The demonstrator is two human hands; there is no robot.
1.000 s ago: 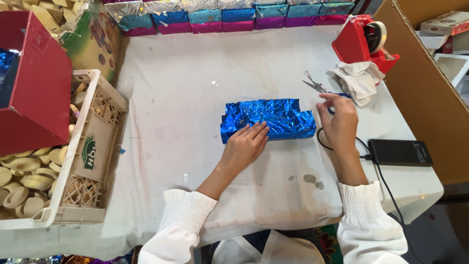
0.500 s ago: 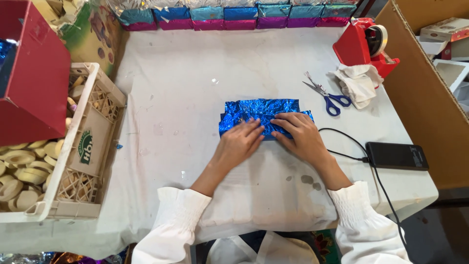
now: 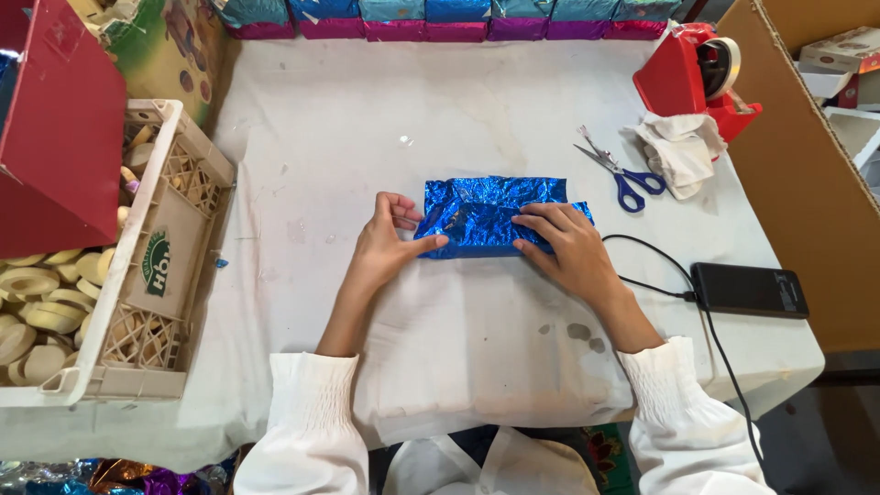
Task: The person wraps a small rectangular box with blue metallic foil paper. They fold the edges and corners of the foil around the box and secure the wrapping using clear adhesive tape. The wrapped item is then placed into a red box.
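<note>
While both hands' flat fingers press it, blue foil parcel lies beneath

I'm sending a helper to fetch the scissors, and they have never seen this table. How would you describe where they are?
Start at the white table and look to its far right corner, where a red tape dispenser stands. Just in front of it lies a crumpled white cloth, and the scissors lie flat beside that cloth, towards the blue foil parcel. They alone have blue handles and bare metal blades.
</note>
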